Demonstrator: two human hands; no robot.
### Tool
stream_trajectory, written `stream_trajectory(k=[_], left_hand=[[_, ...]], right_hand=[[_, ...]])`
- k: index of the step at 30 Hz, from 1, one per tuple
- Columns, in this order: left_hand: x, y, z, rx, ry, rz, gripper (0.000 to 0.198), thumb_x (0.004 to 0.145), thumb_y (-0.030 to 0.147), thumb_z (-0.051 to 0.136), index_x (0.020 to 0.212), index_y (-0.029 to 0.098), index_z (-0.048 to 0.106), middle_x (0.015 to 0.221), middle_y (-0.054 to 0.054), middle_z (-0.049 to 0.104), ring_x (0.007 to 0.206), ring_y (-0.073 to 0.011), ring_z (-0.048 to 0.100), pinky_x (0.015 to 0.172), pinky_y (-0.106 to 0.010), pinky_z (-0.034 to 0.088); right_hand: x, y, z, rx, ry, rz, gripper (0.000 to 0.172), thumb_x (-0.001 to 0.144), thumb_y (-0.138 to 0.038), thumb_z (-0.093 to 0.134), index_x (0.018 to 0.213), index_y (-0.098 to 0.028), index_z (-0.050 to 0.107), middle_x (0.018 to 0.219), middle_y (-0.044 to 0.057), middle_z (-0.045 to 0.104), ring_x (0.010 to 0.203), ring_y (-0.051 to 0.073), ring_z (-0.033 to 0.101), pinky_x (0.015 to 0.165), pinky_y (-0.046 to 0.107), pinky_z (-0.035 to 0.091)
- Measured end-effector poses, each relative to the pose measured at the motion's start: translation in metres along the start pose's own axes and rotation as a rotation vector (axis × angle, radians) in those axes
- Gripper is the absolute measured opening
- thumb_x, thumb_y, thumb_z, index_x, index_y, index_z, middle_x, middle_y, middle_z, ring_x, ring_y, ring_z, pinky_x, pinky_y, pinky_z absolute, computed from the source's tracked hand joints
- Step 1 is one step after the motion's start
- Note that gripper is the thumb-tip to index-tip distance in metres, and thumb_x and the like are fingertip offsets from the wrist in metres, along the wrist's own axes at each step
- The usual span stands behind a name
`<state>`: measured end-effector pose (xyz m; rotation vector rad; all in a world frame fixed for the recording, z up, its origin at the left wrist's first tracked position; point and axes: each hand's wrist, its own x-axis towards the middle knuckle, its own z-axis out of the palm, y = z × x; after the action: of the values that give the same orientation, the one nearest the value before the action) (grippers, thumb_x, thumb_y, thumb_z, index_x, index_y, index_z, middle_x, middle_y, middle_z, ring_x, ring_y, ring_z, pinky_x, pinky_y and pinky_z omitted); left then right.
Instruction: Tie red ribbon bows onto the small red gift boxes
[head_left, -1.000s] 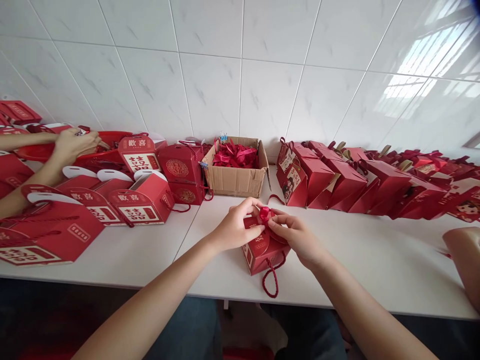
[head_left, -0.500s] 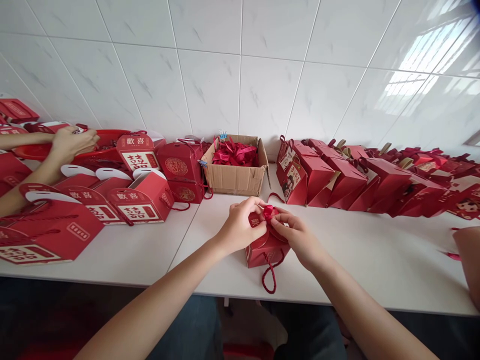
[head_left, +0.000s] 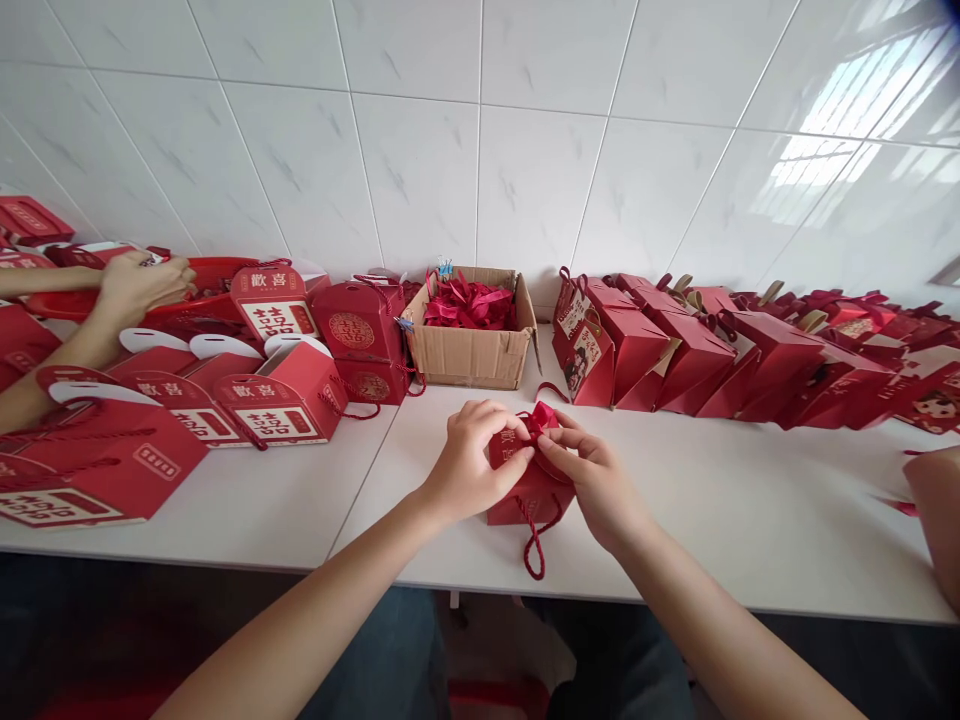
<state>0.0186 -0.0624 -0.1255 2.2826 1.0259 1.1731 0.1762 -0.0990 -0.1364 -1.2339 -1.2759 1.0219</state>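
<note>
A small red gift box [head_left: 517,508] stands on the white table in front of me, its twisted rope handle [head_left: 535,558] hanging toward the table's front edge. On top of the box sits a shiny red ribbon bow [head_left: 541,416]. My left hand [head_left: 480,455] comes from the left side, thumb and forefinger closed at the base of the bow. From the right, my right hand [head_left: 592,465] pinches the ribbon with thumb and fingers. The fingers partly hide the ribbon's knot and the box top.
A cardboard box [head_left: 465,357] of red ribbons [head_left: 471,303] stands by the tiled wall. Red gift boxes [head_left: 274,405] fill the left, where another person's hands [head_left: 142,290] work over a red basin [head_left: 217,270]. More red boxes [head_left: 772,360] line the right; an arm [head_left: 934,510] shows at the edge.
My left fingers have shifted slightly at the bow, and its loops stand a little higher and fuller. The gift box stays in nearly the same place.
</note>
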Motion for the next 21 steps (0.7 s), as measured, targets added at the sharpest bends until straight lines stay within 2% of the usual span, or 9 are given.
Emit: stream_trajectory(k=[3, 5, 9, 15, 17, 19, 21], left_hand=[[-0.001, -0.003, -0.001, -0.081, 0.000, -0.057, 0.006, 0.078, 0.019, 0.061, 0.083, 0.020, 0.058, 0.087, -0.003, 0.065, 0.089, -0.0195, 0.059, 0.084, -0.036, 0.045], [0.000, -0.006, -0.001, -0.097, 0.005, -0.072, 0.005, 0.078, 0.020, 0.062, 0.083, 0.020, 0.060, 0.086, -0.003, 0.067, 0.089, -0.0194, 0.060, 0.083, -0.035, 0.046], [0.004, -0.013, -0.004, -0.062, 0.006, -0.041, 0.003, 0.078, 0.023, 0.066, 0.077, 0.021, 0.068, 0.083, -0.002, 0.070, 0.088, -0.0203, 0.061, 0.082, -0.036, 0.048], [0.007, -0.020, -0.007, -0.094, 0.015, -0.075, 0.002, 0.074, 0.021, 0.071, 0.073, 0.021, 0.073, 0.079, -0.003, 0.073, 0.083, -0.0194, 0.064, 0.078, -0.034, 0.051], [0.008, -0.022, -0.006, -0.084, 0.011, -0.068, 0.003, 0.074, 0.019, 0.070, 0.073, 0.020, 0.073, 0.079, -0.003, 0.073, 0.082, -0.0191, 0.065, 0.078, -0.033, 0.051], [0.009, -0.023, -0.006, -0.078, 0.004, -0.046, 0.004, 0.075, 0.019, 0.069, 0.074, 0.020, 0.073, 0.079, -0.003, 0.073, 0.083, -0.0188, 0.065, 0.078, -0.032, 0.051], [0.011, -0.026, -0.006, -0.078, -0.004, -0.029, 0.005, 0.076, 0.019, 0.068, 0.075, 0.020, 0.073, 0.080, -0.003, 0.073, 0.083, -0.0184, 0.065, 0.078, -0.032, 0.051]], right_hand=[[-0.007, 0.002, 0.007, 0.049, 0.027, 0.020, 0.019, 0.085, -0.039, 0.059, 0.088, -0.026, 0.073, 0.130, 0.006, 0.058, 0.145, 0.025, 0.008, 0.104, 0.046, 0.039], [-0.012, 0.004, 0.012, 0.086, 0.039, 0.028, 0.020, 0.085, -0.035, 0.058, 0.094, -0.026, 0.073, 0.136, 0.005, 0.052, 0.145, 0.025, 0.005, 0.102, 0.046, 0.042], [-0.016, 0.005, 0.016, 0.178, 0.061, 0.070, 0.022, 0.083, -0.031, 0.059, 0.099, -0.025, 0.072, 0.147, 0.003, 0.038, 0.145, 0.026, 0.006, 0.102, 0.043, 0.044], [-0.017, 0.007, 0.012, 0.074, 0.081, 0.132, 0.029, 0.083, -0.038, 0.060, 0.108, -0.026, 0.070, 0.155, 0.002, 0.020, 0.142, 0.032, 0.019, 0.105, 0.047, 0.039], [-0.019, 0.008, 0.010, 0.061, 0.066, 0.142, 0.034, 0.082, -0.043, 0.060, 0.112, -0.028, 0.068, 0.156, 0.002, 0.015, 0.142, 0.032, 0.018, 0.107, 0.049, 0.035], [-0.019, 0.009, 0.009, -0.014, 0.063, 0.114, 0.036, 0.083, -0.046, 0.057, 0.113, -0.029, 0.067, 0.157, 0.001, 0.014, 0.143, 0.031, 0.016, 0.109, 0.051, 0.030], [-0.018, 0.010, 0.006, -0.161, 0.077, 0.007, 0.033, 0.086, -0.045, 0.053, 0.110, -0.029, 0.067, 0.155, 0.002, 0.022, 0.143, 0.030, 0.016, 0.111, 0.054, 0.024]])
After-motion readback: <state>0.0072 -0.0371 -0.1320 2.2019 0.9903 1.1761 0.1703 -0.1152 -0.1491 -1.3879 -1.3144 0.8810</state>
